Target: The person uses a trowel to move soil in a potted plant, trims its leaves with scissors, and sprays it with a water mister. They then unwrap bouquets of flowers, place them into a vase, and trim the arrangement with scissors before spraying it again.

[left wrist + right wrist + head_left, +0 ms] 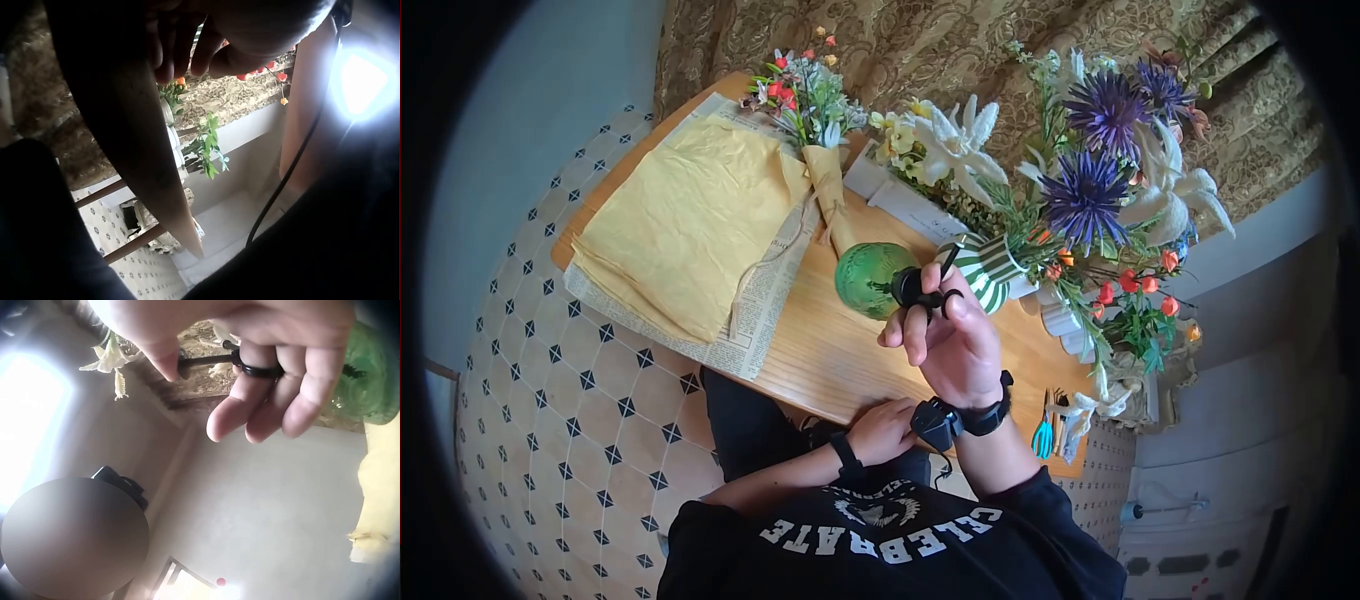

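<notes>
A green bottle of textured glass or plastic [868, 281] with a black sprayer-like top [908, 288] is tilted sideways above the table in the head view. My right hand [956, 345] holds it by the black top, palm up. The right wrist view shows a finger through a black ring [261, 371], the thumb near the end of a black rod [209, 360], and the green bottle [365, 381] behind the fingers. My left hand [882, 432] rests at the table's front edge, holding nothing visible; its fingers hang loosely in the left wrist view.
Yellow wrapping paper [690, 225] lies on newspaper [750, 345] at the left. A wrapped bouquet [830, 195] stands out behind it. Flowers in a green-striped vase [985, 272] and other pots fill the back right. Teal-handled scissors [1043, 437] lie at the right edge.
</notes>
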The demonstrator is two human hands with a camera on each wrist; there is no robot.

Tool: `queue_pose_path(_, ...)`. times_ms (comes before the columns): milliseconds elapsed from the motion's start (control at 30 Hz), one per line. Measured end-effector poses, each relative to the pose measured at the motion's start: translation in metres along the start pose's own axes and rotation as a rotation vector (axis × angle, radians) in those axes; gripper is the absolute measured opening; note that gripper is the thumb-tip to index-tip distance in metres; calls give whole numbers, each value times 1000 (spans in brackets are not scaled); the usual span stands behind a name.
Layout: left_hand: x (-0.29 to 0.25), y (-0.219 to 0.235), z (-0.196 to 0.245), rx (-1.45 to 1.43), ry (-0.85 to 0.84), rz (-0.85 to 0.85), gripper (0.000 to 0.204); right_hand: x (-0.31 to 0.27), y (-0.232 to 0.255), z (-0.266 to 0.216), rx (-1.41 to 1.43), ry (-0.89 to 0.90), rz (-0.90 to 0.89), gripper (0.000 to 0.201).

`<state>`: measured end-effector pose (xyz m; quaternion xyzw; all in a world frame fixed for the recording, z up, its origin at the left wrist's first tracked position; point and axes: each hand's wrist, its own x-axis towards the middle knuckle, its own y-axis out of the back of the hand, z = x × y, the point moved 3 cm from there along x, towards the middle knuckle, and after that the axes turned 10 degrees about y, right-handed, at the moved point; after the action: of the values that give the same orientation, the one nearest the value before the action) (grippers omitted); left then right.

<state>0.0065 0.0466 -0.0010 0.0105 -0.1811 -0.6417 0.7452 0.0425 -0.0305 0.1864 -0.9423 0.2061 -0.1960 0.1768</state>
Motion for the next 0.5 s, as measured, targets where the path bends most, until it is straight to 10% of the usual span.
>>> queue_pose_path(500,4,12,6,-210,134,-143,11,-169,84,-27,-166,90,605,42)
